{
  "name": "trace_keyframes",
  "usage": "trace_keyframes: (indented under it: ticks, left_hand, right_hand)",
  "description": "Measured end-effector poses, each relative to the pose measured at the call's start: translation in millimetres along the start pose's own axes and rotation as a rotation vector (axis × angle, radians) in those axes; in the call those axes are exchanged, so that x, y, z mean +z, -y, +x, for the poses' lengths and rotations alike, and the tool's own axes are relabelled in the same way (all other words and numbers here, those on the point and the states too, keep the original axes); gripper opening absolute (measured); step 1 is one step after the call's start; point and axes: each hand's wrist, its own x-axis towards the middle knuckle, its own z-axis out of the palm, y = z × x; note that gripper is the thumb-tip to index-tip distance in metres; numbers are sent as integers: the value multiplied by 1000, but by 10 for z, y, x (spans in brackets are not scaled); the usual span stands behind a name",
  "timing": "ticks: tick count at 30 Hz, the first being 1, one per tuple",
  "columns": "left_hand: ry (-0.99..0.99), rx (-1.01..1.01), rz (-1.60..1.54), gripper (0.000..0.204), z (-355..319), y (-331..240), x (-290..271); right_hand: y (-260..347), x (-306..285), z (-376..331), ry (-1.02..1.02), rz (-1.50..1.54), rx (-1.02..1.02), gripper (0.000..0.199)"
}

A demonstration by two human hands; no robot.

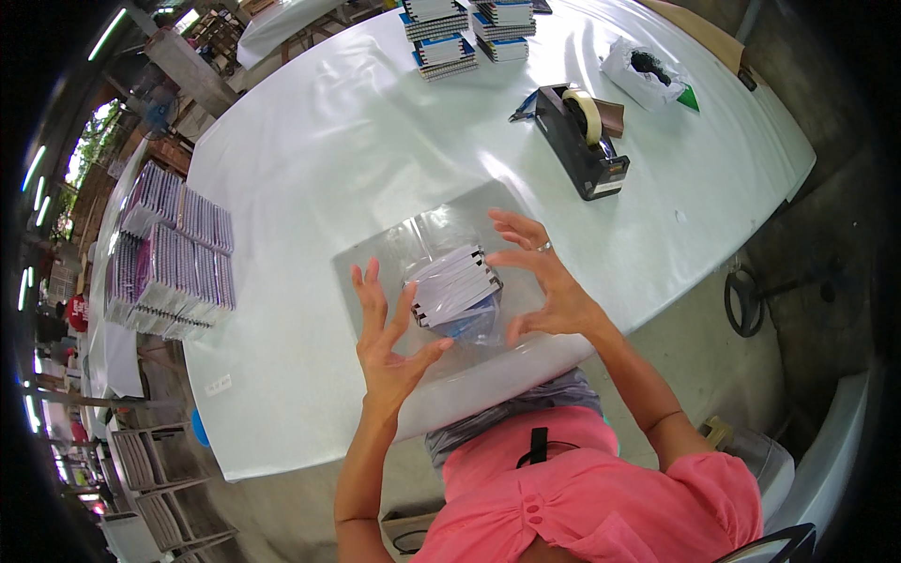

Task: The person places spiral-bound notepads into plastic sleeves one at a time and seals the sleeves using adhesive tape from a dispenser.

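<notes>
A small stack of white-edged spiral notebooks (455, 286) sits in a clear plastic bag (481, 327) in front of me. Beneath it lies a stack of clear plastic sheets or bags (375, 246) on the white-covered table. My left hand (387, 328) hovers at the bundle's left side, its fingers spread. Opposite it, my right hand (540, 277) is spread too, wearing a ring, with fingertips close to the bundle's right edge. Whether any fingertip touches the plastic is hard to tell. A patch of blue shows under the plastic at the bundle's near side.
A black tape dispenser (582, 145) stands at the right with a blue pen-like tool beside it. Spiral notebooks (441, 47) are piled at the far edge. A white bag (643, 73) holds dark items. Purple wrapped notebooks (178, 249) form a large pile at left.
</notes>
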Motion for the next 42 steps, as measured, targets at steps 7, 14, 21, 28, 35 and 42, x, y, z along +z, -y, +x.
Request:
trace_keyframes:
  ticks: [7, 14, 21, 28, 35, 42]
  left_hand:
    - [248, 30, 157, 48, 163, 97, -149]
    - [260, 56, 175, 46, 178, 103, -80]
    - [244, 5, 147, 50, 139, 69, -75]
    - [215, 13, 125, 43, 157, 67, -51]
    - [215, 58, 206, 37, 180, 81, -24]
    - [246, 39, 204, 51, 163, 62, -51]
  right_hand:
    - [429, -121, 456, 376, -461, -421, 35]
    - [-152, -422, 182, 217, -230, -36, 47]
    - [-265, -103, 102, 263, -40, 61, 44]
    - [-196, 48, 75, 175, 8, 87, 26]
    - [-64, 50, 151, 159, 81, 171, 12]
    - [295, 37, 343, 207, -89, -110, 27]
